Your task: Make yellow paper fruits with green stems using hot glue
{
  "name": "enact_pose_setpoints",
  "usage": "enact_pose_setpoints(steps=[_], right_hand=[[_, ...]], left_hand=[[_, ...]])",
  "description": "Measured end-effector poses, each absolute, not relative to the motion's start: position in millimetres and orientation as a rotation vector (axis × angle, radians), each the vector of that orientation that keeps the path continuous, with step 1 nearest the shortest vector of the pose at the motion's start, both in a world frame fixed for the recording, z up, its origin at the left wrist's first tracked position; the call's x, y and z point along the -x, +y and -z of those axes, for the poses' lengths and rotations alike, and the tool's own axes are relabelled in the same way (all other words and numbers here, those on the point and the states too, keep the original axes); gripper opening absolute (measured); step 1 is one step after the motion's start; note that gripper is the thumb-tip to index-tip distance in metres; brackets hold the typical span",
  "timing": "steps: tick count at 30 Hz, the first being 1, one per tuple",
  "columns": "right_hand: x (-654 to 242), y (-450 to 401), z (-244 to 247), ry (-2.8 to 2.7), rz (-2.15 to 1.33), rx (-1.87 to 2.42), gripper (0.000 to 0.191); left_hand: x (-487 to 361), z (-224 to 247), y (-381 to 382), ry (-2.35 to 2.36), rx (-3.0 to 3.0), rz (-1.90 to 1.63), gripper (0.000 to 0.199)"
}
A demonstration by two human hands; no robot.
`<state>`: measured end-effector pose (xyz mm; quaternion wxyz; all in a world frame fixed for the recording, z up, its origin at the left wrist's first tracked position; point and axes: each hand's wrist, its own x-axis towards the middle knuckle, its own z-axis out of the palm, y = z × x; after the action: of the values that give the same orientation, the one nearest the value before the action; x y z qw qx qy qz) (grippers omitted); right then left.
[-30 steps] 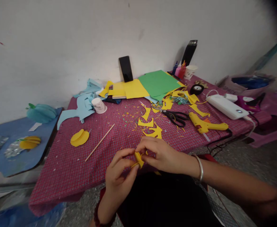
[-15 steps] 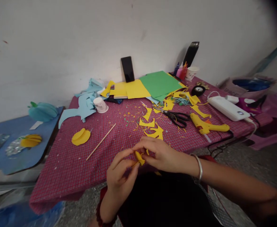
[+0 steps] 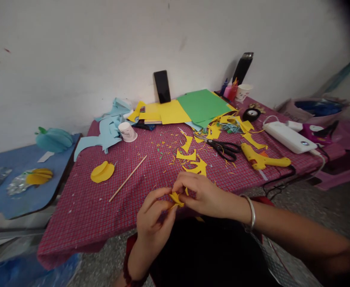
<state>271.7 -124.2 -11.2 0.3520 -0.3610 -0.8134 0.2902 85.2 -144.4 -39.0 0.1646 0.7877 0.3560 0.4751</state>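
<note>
Left hand (image 3: pixel 154 223) and right hand (image 3: pixel 206 195) pinch a small, bent yellow paper piece (image 3: pixel 177 198). Black-handled metal scissors (image 3: pixel 224 149) lie beyond, to the right.

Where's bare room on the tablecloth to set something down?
Front-left tablecloth, below the yellow discs and left of the wooden stick: mostly bare. Smaller gap: between the stick and nearer paper cup. Crowded: middle to right, with yellow scraps, scissors, glue gun; left hand and right hand fill front centre.
</note>
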Motion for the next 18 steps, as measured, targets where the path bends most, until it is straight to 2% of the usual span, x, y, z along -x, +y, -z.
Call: enact_pose_setpoints(steps=[6,12,15,18], right_hand=[[-278,-118,13,-2.032,-0.820,0.961,0.015],[-272,-100,25,-1.713,-1.391,0.989,0.013],[-264,-82,35,-1.683,-1.428,1.023,0.014],[-258,-62,44,-1.695,-1.409,1.101,0.012]], left_hand=[[-82,44,-145,1.067,-2.039,-1.371,0.015],[-79,47,-129,1.243,-1.718,-1.351,0.007],[-78,51,-110,1.273,-1.642,-1.311,0.022],[-78,57,-89,1.279,-1.636,-1.257,0.028]])
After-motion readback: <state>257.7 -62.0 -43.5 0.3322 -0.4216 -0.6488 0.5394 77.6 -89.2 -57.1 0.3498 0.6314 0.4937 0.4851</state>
